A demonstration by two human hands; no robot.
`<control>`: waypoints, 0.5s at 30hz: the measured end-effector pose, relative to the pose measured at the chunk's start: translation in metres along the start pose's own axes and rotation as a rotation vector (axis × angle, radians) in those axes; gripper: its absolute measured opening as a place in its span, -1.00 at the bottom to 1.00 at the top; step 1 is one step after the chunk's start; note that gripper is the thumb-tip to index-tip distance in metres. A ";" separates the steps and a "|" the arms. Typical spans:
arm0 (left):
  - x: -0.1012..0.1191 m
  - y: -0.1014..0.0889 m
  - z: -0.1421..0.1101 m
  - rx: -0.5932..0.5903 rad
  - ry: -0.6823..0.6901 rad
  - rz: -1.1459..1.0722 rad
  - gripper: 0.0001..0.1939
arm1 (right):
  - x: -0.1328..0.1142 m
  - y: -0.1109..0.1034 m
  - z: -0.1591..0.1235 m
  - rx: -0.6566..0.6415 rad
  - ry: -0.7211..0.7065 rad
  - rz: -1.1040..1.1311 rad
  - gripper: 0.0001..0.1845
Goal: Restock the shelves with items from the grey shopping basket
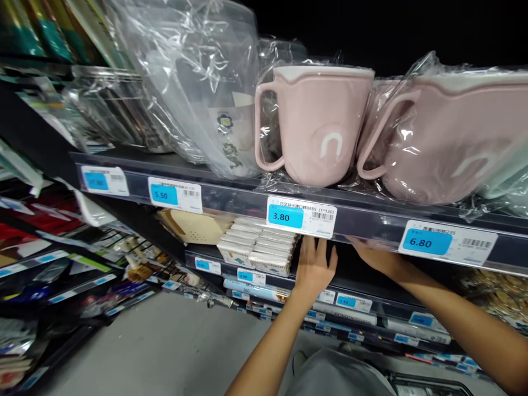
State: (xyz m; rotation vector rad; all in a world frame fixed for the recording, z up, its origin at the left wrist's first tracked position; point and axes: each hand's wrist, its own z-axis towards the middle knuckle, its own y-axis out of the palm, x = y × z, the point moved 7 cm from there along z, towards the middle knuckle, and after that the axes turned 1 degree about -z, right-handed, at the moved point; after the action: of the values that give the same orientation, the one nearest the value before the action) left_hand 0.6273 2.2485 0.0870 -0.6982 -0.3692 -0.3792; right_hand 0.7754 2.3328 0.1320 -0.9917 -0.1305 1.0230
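Observation:
My left hand (315,265) reaches onto the lower shelf, beside stacks of small white packs (270,250). Its fingers are apart, with the thumb held out, and nothing shows in them; the upper shelf's edge covers some fingertips. Whether the fingers touch the nearest packs, I cannot tell. Farther right, my right hand (373,257) goes in under the upper shelf, and its fingers are hidden behind the price strip. On the shelf above stand a pink mug (325,126) and another pink mug (449,143), both with clear plastic film about them.
The upper shelf's front edge (231,195) with price tags runs across above my hands. Clear plastic-wrapped cups (223,93) stand left of the mugs. A beige board (202,226) lies left of the packs. Rolled goods (346,314) are lower down, above grey floor (165,341).

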 end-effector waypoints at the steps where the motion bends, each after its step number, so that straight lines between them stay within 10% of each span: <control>1: 0.002 -0.001 -0.001 0.014 0.035 0.009 -0.63 | -0.009 -0.003 -0.005 0.007 -0.002 -0.018 -0.69; 7: 0.012 -0.013 -0.006 0.035 0.177 -0.019 -0.69 | -0.065 -0.045 -0.059 0.117 -0.189 -0.069 -0.86; 15: 0.061 -0.028 -0.021 0.043 0.309 -0.339 -0.76 | -0.078 -0.066 -0.138 0.134 -0.197 -0.103 -0.82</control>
State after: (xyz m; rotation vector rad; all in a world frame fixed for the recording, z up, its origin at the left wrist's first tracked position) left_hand 0.6713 2.2015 0.1146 -0.5237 -0.1995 -0.7878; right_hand 0.8463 2.1770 0.1271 -0.7537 -0.2696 1.0194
